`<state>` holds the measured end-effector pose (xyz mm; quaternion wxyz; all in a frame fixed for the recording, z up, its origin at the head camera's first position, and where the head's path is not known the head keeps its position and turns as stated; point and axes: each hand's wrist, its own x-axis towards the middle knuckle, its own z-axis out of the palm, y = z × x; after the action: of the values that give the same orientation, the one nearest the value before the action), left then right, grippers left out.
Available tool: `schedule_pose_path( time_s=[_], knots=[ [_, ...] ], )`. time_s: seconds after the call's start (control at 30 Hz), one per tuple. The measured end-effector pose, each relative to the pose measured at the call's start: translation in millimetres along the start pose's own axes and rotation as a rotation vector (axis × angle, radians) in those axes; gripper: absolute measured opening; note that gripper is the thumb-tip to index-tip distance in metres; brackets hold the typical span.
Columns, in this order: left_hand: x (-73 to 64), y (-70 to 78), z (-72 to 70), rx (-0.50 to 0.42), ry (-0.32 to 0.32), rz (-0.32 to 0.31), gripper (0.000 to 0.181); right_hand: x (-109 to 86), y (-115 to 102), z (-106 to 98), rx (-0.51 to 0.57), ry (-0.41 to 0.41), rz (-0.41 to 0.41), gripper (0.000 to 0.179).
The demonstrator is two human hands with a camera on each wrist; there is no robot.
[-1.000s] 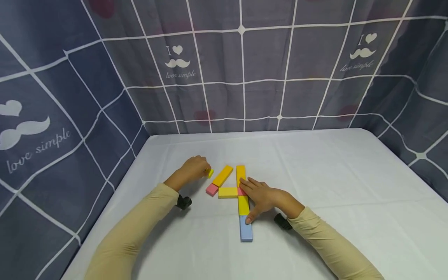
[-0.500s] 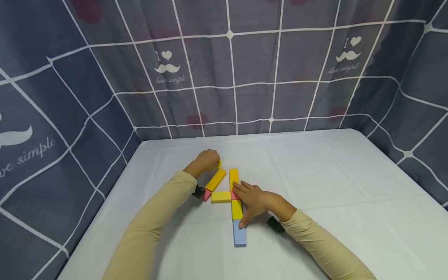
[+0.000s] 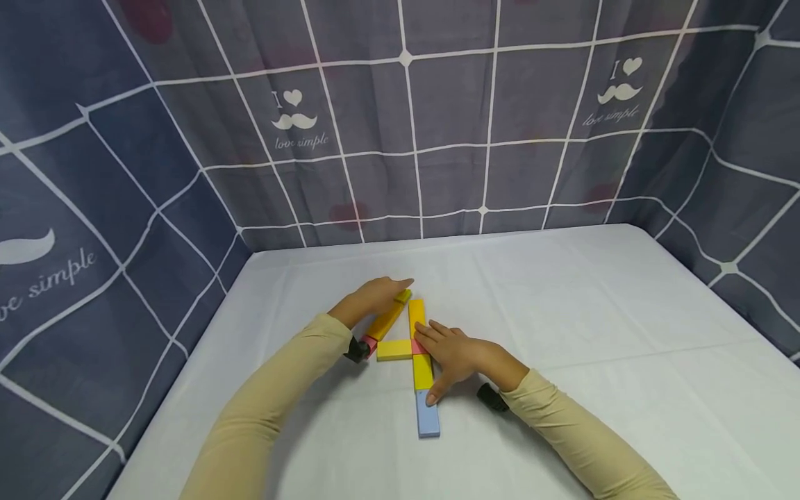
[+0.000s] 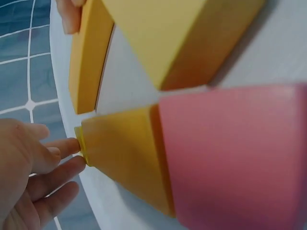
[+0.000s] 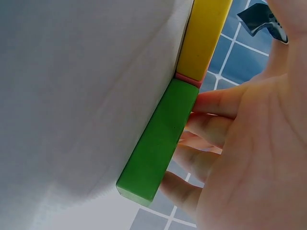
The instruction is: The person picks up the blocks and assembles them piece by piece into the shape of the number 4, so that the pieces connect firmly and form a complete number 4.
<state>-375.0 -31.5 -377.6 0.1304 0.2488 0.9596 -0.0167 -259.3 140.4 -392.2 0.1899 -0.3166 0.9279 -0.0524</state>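
Note:
My left hand (image 3: 373,296) is at the far end of a slanting orange block (image 3: 386,321), its fingertips touching a small yellow block (image 4: 82,146) set against that end. A pink block (image 4: 230,153) adjoins the near end. My right hand (image 3: 455,354) rests spread over a column: orange block (image 3: 417,312), pink block (image 3: 418,347), yellow block (image 3: 423,373) and blue block (image 3: 428,417). Its thumb lies on the blue one. In the right wrist view, its fingers touch a green block (image 5: 158,139), hidden from the head view.
Another yellow block (image 3: 394,351) lies crosswise, left of the column. Black wrist cameras (image 3: 492,398) sit on both wrists. The white tabletop (image 3: 562,298) is bounded by a dark gridded curtain (image 3: 450,104) at the back and sides.
My left hand has moved right with the small yellow block, which now lines up with the slanting orange block; its index finger has straightened. The right hand has stayed on the column.

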Motion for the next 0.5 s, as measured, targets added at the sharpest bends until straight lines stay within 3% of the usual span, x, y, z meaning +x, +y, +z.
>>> schedule_pose_path(
  time_s=[0.2, 0.5],
  knots=[
    [-5.9, 3.7, -1.4, 0.02, 0.028, 0.05, 0.053, -0.7, -0.7, -2.1, -0.012, 0.002, 0.012, 0.116],
    [-9.2, 1.8, 1.7, 0.03, 0.028, 0.038, 0.05, 0.4, -1.0, -0.4, -0.011, -0.001, 0.008, 0.116]
  ],
)
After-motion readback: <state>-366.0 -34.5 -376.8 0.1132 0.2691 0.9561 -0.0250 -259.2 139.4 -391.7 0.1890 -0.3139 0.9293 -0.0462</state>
